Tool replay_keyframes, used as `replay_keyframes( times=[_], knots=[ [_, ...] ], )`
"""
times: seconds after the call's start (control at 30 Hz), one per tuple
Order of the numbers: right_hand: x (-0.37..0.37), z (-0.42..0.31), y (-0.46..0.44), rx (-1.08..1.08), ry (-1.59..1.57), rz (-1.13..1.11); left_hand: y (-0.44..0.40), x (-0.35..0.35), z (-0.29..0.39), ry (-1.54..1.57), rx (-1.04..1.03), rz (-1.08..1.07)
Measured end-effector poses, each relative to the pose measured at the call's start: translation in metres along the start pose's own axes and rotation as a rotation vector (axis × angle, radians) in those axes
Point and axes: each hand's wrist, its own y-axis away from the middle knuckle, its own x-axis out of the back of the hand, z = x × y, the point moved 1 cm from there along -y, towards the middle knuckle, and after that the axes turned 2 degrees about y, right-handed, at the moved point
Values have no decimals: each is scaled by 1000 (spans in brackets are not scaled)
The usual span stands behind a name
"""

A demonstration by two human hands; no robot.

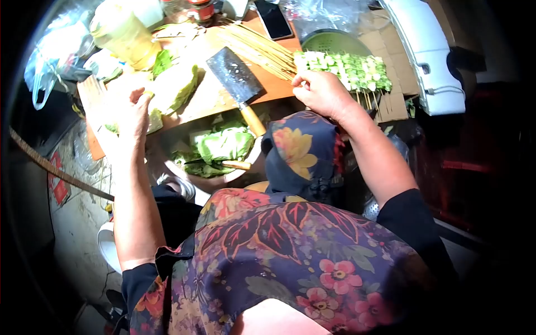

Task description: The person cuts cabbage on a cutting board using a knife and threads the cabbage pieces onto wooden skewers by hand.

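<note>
My left hand is over the left part of the orange board, beside pale green cabbage leaves; its fingers are bent together, and whatever they hold is too small to name. My right hand has its thumb and fingers pinched at the ends of a bundle of thin wooden skewers; I cannot make out what is between them. Right beside it lie several skewers threaded with chopped green pieces. A cleaver rests on the board between my hands, its wooden handle over the edge.
Below the board sits a basin with cabbage and a wooden-handled knife. A phone lies at the board's far edge. Plastic bags are at left, a yellowish container at upper left, and a white case at right.
</note>
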Motion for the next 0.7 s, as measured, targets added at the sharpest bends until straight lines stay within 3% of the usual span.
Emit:
replay_keyframes(
  times=[0.07, 0.17, 0.23, 0.3, 0.37, 0.43, 0.5, 0.57, 0.63, 0.67, 0.7],
  knots=[
    [-1, -28, -17, 73, 30, -38, -3, -4, -10, -86, 26, -7],
    [-20, -67, -43, 275, 202, -305, -1, -19, -5, -314, -7, 47],
    [-43, -89, -49, 210, 351, -460, 3, -28, 8, -356, -59, 79],
    [-64, -99, -48, 144, 433, -503, 10, -31, 29, -549, -277, 135],
    [-78, -109, -41, 100, 409, -497, 2, -34, 41, -507, -269, 123],
    [-97, -118, -25, 175, 411, -680, -1, -34, 58, -407, -124, 26],
    [-137, -120, 0, 261, 436, -884, -2, -39, 73, -430, -129, 19],
    [-182, -113, 24, 313, 469, -1090, 3, -41, 84, -327, -290, 56],
    [-217, -91, 45, 304, 441, -1219, 19, -28, 116, -259, -218, 10],
    [-247, -63, 59, 151, 354, -1172, 21, -24, 112, -124, -208, 27],
    [-265, -43, 73, 158, 357, -1194, 25, -20, 109, -82, -251, 35]
  ],
)
